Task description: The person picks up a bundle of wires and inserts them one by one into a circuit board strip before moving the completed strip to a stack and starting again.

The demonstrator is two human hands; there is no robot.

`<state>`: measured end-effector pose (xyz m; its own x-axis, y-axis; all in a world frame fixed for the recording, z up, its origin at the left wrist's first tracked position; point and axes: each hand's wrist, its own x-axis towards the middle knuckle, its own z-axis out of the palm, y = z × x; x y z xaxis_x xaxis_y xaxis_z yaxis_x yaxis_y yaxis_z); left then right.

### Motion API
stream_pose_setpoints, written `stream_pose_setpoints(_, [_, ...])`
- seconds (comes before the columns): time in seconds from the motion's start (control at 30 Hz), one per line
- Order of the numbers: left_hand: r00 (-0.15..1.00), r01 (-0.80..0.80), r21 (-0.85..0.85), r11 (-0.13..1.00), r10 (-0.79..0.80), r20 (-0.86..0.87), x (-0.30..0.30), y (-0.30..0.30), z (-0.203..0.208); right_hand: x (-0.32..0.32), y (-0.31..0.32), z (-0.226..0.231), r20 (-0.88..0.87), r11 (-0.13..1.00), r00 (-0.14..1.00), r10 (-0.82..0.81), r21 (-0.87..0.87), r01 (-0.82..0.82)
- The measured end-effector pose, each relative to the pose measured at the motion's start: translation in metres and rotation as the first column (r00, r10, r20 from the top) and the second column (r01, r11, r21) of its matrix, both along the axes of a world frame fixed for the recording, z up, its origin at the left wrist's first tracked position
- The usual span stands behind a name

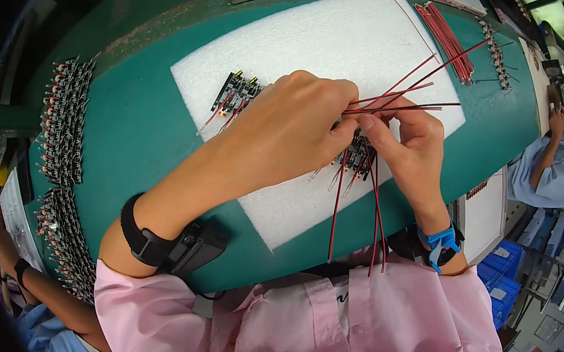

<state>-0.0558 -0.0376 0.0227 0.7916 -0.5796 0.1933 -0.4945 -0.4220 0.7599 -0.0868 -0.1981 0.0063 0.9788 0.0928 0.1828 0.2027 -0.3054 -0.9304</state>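
Thin red and black wires (419, 105) fan out to the right from between my fingertips. My left hand (306, 115) reaches across the foam sheet, its fingers pinched on the wires. Thumb and forefinger of my right hand (412, 138) close on the same wires, close beside the left fingertips. Beneath my hands lies a row of small black circuit boards (362, 157), partly hidden, with red and black wires (377, 214) trailing toward me. More black boards (235, 93) with yellow parts and clear-ended leads show behind my left wrist.
The white foam sheet (279, 214) lies on a green table mat (131, 116). A bundle of red wires (445, 45) and a strip of small parts (496, 54) lie at the right. Stacked board assemblies (67, 123) line the left edge. A black device (197, 247) sits below my left forearm. Other people sit both sides.
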Motion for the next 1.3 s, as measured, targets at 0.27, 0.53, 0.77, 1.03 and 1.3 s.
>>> stream_pose_setpoints(0.27, [0.994, 0.006, 0.033, 0.999, -0.002, -0.114, 0.008, 0.004, -0.001, 0.007, -0.004, 0.000, -0.116, 0.986, 0.987, 0.107, -0.114, -0.121])
stream_pose_setpoints(0.53, [0.988, -0.130, 0.005, 0.991, 0.130, -0.082, 0.012, 0.004, -0.001, 0.013, 0.000, -0.016, -0.051, 0.976, 0.996, 0.076, -0.201, -0.085])
stream_pose_setpoints(0.77, [0.985, -0.163, -0.002, 0.987, 0.163, -0.065, 0.012, 0.003, -0.005, 0.013, 0.006, -0.014, -0.031, 0.975, 0.998, 0.053, -0.216, -0.059])
stream_pose_setpoints(1.03, [0.988, -0.152, -0.027, 0.988, 0.151, -0.032, 0.014, 0.005, -0.018, 0.014, 0.007, -0.015, -0.018, 0.974, 0.999, 0.041, -0.221, -0.044])
stream_pose_setpoints(1.3, [0.980, -0.186, -0.094, 0.978, 0.178, -0.090, 0.014, 0.006, -0.011, 0.013, 0.007, -0.012, -0.004, 0.960, 0.998, 0.059, -0.274, -0.057])
